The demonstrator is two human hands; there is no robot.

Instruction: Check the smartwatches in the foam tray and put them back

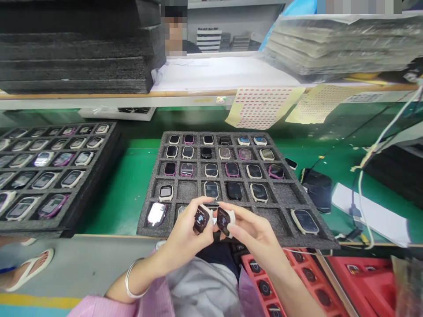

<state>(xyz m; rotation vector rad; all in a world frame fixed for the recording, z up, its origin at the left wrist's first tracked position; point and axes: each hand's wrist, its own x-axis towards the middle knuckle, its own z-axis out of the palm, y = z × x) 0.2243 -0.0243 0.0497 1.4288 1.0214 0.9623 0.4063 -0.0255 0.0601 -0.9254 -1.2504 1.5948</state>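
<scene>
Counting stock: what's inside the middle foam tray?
The foam tray holds smartwatch bodies in most pockets, several empty. The left hand and right hand cover some front pockets.

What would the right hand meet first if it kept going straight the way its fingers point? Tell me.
The right hand points left, at the left hand. First in line is likely the dark-screened smartwatch body with a white case that the left hand holds, just beyond the right hand's own watch body. Depth is unclear.

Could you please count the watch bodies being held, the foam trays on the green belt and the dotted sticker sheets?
Square smartwatch bodies, one in the left hand, one in the right hand: 2
Dark grey foam compartment trays: 2
Dotted paper sticker sheets: 2
Total: 6
</scene>
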